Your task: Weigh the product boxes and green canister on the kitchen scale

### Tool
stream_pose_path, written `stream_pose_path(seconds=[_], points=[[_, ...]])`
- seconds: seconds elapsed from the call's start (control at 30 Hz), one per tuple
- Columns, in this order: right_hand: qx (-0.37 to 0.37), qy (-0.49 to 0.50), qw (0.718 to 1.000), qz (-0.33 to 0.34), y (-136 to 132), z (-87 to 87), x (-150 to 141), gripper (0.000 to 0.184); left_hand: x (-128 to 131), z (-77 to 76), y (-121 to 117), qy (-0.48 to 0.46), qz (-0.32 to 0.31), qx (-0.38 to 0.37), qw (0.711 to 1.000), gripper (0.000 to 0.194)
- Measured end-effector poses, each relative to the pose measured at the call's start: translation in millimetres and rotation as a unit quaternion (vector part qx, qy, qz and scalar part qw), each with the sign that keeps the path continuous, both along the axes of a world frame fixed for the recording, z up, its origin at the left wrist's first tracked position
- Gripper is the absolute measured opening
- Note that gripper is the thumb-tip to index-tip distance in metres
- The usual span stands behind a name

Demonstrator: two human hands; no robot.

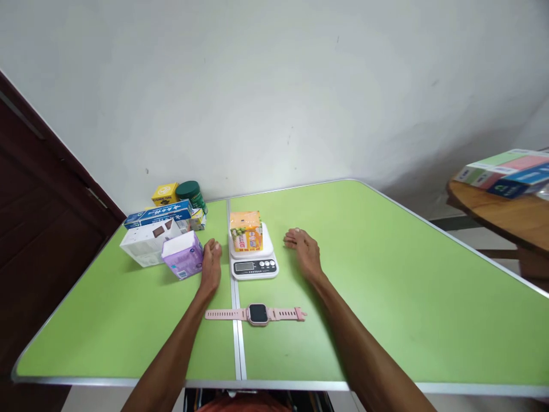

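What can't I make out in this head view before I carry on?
All in the head view:
Scale display: too small to read.
Scale plate: partly covered by the orange packet.
White box: partly hidden by the purple pack.
Left hand: contact with the purple pack unclear.
Carton at far right: blurred, cut off by the right edge.

packet (246, 231) on scale (256, 276) | smartwatch (258, 314) before scale | boxes (150, 243) left of scale
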State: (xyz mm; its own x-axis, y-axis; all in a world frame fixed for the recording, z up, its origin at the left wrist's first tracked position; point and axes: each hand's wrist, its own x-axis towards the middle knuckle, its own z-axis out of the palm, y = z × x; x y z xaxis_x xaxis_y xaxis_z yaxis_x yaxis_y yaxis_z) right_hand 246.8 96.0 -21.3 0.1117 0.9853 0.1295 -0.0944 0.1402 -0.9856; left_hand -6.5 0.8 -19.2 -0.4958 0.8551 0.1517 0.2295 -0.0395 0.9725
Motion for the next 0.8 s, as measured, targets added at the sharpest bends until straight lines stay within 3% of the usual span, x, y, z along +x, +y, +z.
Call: stream_pose_path(seconds=[0.17,0.43,0.67,0.8], points=[[0.048,-0.095,0.994,0.01,-10.4,-0.7,-3.4,0.058,-6.7,-13.3,11.2,-0.035,0.031,0.016,0.999,0.068],[0.042,-0.117,0.992,0.028,-13.9,4.5,-1.5,0.059,-18.9,-10.8,10.5,0.028,0.158,0.005,0.987,0.076],[0.043,-0.081,0.995,0.04,-22.8,20.3,-3.9,0.063,-4.3,4.0,-2.6,0.068,0.105,0.017,0.992,0.073],[0.057,-0.083,0.989,0.105,-22.4,38.6,-9.7,0.079,-1.1,25.3,0.0,0.113,-0.002,0.038,0.993,0.082]])
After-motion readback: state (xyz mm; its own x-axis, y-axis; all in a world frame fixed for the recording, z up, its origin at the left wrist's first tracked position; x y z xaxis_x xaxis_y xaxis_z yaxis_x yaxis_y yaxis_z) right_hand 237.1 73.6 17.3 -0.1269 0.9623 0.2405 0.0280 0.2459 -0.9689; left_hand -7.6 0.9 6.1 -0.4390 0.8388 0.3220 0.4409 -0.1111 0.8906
